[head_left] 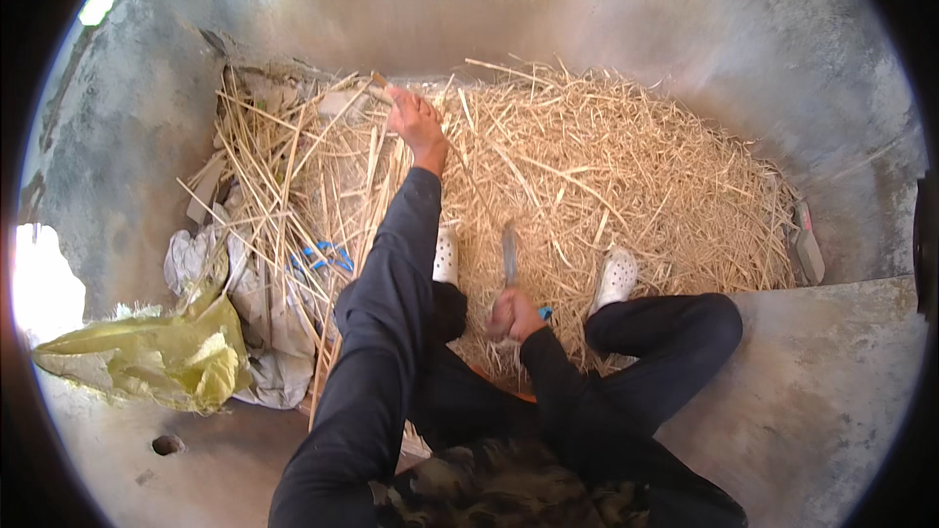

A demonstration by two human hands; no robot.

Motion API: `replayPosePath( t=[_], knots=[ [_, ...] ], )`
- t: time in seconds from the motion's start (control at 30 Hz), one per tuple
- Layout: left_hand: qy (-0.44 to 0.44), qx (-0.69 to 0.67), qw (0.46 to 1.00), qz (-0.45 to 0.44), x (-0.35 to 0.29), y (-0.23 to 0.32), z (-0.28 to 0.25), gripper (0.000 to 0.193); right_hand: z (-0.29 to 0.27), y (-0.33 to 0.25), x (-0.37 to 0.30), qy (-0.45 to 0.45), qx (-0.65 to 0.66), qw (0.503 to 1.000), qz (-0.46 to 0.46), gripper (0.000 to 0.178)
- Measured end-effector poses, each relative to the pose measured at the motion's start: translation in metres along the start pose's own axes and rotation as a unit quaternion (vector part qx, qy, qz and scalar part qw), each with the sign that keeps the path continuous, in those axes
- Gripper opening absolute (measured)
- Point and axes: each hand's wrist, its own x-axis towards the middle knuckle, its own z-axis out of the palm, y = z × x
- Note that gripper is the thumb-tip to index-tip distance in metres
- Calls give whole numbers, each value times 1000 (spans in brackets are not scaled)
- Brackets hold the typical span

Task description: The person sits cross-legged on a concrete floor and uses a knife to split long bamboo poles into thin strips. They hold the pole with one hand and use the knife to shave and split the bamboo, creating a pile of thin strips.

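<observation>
My left hand is stretched far forward, its fingers closed round a pale bamboo-like strip whose brownish end juts out to the left. How far the strip runs behind the hand cannot be made out. Close to my body, my right hand is wrapped round the handle of a knife. Its long grey blade points away from me over the shavings. The handle is mostly hidden in the fist, with a bit of blue showing beside it.
A thick heap of straw-coloured shavings covers the floor, my white clogs resting in it. Long loose strips lie at the left, near blue cord and a yellow-green sack. A grey wall rises behind.
</observation>
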Motion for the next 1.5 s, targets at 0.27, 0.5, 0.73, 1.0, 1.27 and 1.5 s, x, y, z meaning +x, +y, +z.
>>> replayPosePath(
  t=[0.27, 0.5, 0.73, 1.0, 1.27, 1.5],
  knots=[
    [11, 11, 1000, 0, -1, 7, -9, 53, 120, -22, -97, 39, -271, 922, -274, 14],
    [-4, 19, 1000, -11, -8, 5, 4, 54, -31, 41, -10, 271, -560, 733, -275, 11],
    [-63, 76, 995, -4, 16, 78, 63, 52, -39, 4, -15, 115, -333, 936, -12, 9],
    [-41, 3, 999, 20, 3, 145, 88, 53, -18, -10, -50, 49, -84, 994, 46, 12],
    [26, -176, 983, 50, 25, 164, 14, 54, 21, -4, -180, 67, -264, 962, -24, 8],
    [42, -356, 933, 20, 32, 181, -12, 57, 12, -5, -223, 115, -278, 949, -93, 8]
  ],
)
